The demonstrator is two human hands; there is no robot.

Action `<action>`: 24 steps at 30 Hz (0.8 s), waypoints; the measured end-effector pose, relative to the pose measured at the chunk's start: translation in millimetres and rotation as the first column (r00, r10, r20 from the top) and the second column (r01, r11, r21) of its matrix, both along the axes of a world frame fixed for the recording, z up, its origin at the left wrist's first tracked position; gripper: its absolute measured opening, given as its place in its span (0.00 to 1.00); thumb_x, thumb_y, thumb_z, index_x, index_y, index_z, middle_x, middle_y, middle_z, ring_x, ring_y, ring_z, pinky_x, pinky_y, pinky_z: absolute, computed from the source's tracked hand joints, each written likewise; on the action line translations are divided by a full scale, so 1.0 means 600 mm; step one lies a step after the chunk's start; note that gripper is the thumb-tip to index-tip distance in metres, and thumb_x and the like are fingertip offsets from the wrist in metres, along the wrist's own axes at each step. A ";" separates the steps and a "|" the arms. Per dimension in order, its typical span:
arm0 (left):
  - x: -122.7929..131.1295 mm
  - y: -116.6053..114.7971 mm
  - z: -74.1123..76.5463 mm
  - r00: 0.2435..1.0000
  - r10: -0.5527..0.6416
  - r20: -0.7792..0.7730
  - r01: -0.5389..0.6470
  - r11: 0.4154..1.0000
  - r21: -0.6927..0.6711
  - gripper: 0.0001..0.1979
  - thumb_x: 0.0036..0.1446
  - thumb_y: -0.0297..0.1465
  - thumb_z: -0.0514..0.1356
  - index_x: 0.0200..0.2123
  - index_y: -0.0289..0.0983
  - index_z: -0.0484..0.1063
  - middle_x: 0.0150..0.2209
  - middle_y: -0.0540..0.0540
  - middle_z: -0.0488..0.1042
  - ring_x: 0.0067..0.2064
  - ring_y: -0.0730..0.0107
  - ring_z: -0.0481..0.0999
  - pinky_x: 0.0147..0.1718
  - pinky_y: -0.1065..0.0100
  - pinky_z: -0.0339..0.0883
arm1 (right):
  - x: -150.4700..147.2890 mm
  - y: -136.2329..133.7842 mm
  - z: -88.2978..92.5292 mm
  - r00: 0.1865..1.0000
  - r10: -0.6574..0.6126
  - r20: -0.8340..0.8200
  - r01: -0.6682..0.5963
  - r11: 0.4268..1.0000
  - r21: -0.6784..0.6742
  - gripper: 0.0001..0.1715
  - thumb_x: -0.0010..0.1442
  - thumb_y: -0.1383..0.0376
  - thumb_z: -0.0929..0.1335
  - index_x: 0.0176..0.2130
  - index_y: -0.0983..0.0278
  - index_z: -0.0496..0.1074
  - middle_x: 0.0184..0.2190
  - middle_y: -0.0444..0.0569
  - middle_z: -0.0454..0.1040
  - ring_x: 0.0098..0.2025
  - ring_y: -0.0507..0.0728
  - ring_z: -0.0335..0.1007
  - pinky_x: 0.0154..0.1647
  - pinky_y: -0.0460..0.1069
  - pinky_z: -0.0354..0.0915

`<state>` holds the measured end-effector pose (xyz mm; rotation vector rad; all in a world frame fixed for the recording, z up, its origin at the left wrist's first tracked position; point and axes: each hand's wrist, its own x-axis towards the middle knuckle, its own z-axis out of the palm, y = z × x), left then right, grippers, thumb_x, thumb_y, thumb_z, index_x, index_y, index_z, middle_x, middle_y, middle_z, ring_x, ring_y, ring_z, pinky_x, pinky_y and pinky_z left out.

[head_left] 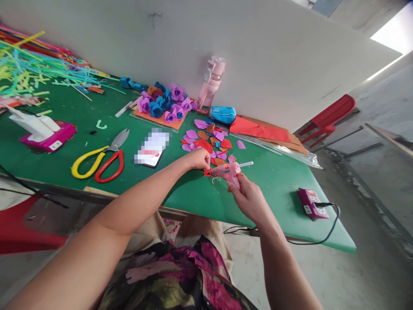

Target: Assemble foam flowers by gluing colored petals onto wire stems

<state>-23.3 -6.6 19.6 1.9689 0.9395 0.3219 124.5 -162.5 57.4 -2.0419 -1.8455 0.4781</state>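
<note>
My right hand [247,193] is wrapped round the grip of a pink hot glue gun [232,172], with a pale glue stick [247,164] poking out of its back end. The gun's nozzle points left, at a small red petal piece [207,172]. Closed fingers of my left hand [200,159] pinch that red piece just above the table. Right behind both hands lies a loose spread of petals [204,145] in purple, red, brown and blue. A thin pale strand [216,180] lies under the gun.
On the green table [180,189] lie yellow-and-red-handled scissors [111,150], a phone [151,148], finished flowers [177,92], a blue pouch [222,114] and red paper [258,129]. A pink bottle [213,82] stands by the wall. Purple power sockets [311,202] sit at the right with a cable.
</note>
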 end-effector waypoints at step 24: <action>0.003 0.003 -0.007 0.999 0.002 -0.048 0.001 0.999 0.049 0.04 0.36 0.20 0.59 0.15 0.33 0.70 0.17 0.51 0.69 0.21 0.75 0.64 0.22 0.72 0.54 | 0.023 -0.010 0.006 0.998 -0.055 0.006 0.055 0.998 -0.010 0.15 0.60 0.54 0.57 0.33 0.61 0.64 0.26 0.49 0.73 0.24 0.56 0.66 0.24 0.46 0.53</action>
